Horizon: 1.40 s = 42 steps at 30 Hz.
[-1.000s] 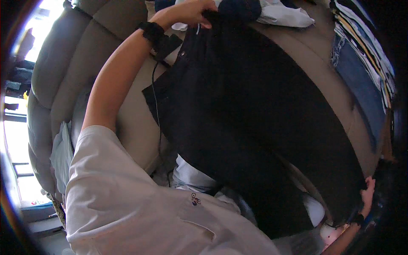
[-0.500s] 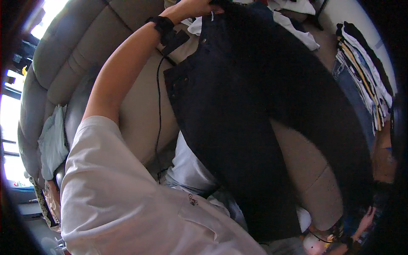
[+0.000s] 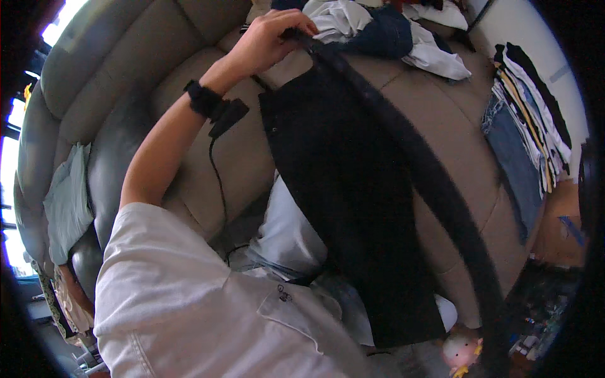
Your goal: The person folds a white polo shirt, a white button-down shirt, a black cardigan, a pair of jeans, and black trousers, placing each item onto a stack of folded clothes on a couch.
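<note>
Over beige sofa [image 3: 189, 82], left hand [image 3: 268, 41] grips black trousers [image 3: 353, 208] hanging below

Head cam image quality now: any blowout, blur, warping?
Head view: window light blows out at the upper-left rim; the beige sofa bends strongly toward the edge; dark vignette rings the frame; the black garment held by the left hand shows little detail, its right edge smeared.
</note>
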{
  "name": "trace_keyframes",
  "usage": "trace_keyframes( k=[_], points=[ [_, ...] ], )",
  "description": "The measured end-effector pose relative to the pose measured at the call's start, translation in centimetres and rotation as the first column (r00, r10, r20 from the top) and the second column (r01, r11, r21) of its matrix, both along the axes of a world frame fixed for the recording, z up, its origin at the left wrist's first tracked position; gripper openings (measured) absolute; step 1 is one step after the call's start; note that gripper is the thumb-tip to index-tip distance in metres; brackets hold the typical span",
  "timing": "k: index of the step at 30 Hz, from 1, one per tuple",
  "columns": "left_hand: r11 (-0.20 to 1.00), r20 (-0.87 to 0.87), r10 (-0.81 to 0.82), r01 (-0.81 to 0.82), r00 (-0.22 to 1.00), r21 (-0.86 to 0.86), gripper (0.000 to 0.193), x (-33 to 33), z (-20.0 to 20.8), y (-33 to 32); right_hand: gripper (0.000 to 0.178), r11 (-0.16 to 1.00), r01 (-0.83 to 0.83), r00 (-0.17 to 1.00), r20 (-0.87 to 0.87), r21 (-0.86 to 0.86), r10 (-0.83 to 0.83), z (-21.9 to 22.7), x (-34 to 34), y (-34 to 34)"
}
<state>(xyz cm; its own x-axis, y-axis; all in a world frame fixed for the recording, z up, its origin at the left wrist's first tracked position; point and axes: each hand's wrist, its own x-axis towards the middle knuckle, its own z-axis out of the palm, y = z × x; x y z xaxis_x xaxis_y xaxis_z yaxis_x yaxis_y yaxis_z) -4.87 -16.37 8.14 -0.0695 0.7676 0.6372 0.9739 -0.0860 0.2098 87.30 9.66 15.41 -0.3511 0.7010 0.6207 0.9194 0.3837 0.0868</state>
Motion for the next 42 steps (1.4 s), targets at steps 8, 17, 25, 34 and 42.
trace_keyframes(
  k=[8,17,25,34,42],
  points=[
    [0.934,0.124,0.145,-0.095,0.982,-0.343,0.052,3.4,-4.6,-9.1,0.044,0.832,0.144,0.971,-0.086,-0.536,-0.223,-11.9,-3.6,-10.5],
    [0.757,0.397,0.286,0.048,0.872,-0.651,0.077,0.3,-8.5,-8.0,0.035,0.519,0.194,0.828,-0.144,-0.832,-0.542,-17.9,0.0,-20.1],
    [0.753,0.718,0.648,-0.070,0.253,-0.655,0.039,-3.0,-7.4,-5.7,0.030,0.618,0.211,0.974,0.217,-0.757,-0.066,-18.7,5.8,-26.1],
    [0.743,0.295,0.269,-0.003,0.917,-0.670,0.042,-8.0,-13.9,0.6,0.044,0.370,-0.415,-0.013,-0.401,-0.831,-0.916,-29.1,1.0,-23.5],
    [0.885,0.147,0.351,-0.277,0.925,-0.376,0.040,-10.2,-7.3,-2.2,0.043,-0.129,-0.176,0.490,0.027,-0.976,-0.871,-33.5,-3.4,-18.6]
  ],
)
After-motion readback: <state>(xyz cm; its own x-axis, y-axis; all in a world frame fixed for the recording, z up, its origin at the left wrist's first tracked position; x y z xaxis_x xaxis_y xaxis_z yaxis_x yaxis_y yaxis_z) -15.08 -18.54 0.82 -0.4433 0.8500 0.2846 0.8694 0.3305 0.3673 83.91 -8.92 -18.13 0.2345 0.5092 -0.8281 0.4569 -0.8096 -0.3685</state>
